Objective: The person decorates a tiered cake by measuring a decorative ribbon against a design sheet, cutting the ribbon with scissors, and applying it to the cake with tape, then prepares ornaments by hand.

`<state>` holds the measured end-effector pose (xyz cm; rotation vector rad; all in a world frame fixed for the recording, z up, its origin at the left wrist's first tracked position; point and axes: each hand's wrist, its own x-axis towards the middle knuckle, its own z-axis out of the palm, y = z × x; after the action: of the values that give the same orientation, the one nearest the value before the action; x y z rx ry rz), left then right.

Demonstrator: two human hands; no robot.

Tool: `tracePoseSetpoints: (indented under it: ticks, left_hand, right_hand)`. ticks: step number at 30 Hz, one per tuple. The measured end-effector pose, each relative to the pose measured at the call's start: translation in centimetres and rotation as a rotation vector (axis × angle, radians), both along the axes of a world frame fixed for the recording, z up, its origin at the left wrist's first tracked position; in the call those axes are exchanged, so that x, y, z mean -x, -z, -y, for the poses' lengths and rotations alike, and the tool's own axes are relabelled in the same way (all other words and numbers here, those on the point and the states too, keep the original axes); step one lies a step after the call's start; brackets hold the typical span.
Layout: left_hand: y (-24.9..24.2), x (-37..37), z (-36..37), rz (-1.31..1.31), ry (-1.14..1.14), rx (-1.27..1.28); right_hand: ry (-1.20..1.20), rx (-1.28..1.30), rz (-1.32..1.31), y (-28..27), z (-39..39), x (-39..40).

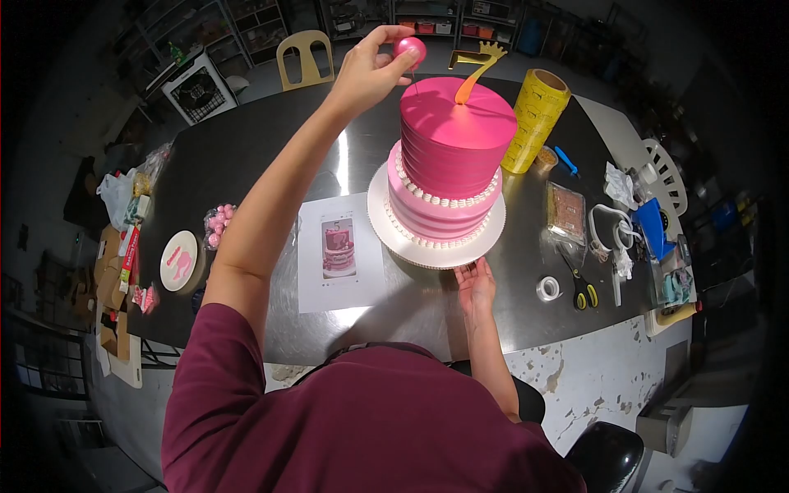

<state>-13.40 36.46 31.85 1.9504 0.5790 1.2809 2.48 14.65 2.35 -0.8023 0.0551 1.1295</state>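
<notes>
A two-tier pink cake (448,160) stands on a white round board (436,246) on the steel table, with white piped beads at each tier's base and a gold number topper (477,66) stuck in its top. My left hand (370,70) is raised above the cake's far left edge, its fingers closed on a small shiny pink ball (409,49) on a thin wire. My right hand (475,286) rests flat on the table with its fingertips at the front rim of the board.
A printed sheet with a cake picture (339,251) lies left of the board. Pink balls in a bag (218,223) and a round plaque (178,260) sit further left. A yellow roll (536,119), scissors (582,287) and tape (548,288) lie right.
</notes>
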Motion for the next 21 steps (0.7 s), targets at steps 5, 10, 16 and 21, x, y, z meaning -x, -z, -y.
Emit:
tracePoseSetpoints:
  ticks: [5,10,16,21]
  left_hand:
    - [0.2,-0.1,-0.5,-0.085,-0.001,-0.046]
    - [0.2,0.2,-0.9,-0.195,-0.103,-0.249]
    - [0.6,-0.3,-0.6,-0.215,-0.152,-0.275]
    - [0.7,-0.6,0.0,-0.248,-0.221,-0.29]
  right_hand:
    - [-0.004,-0.009,-0.002,-0.1,0.0,0.0]
    - [-0.006,-0.008,-0.004,0.1,0.0,-0.1]
    - [0.011,0.009,-0.001,-0.2,0.0,0.0]
    - [0.002,-0.002,0.005,-0.2,0.0,-0.1]
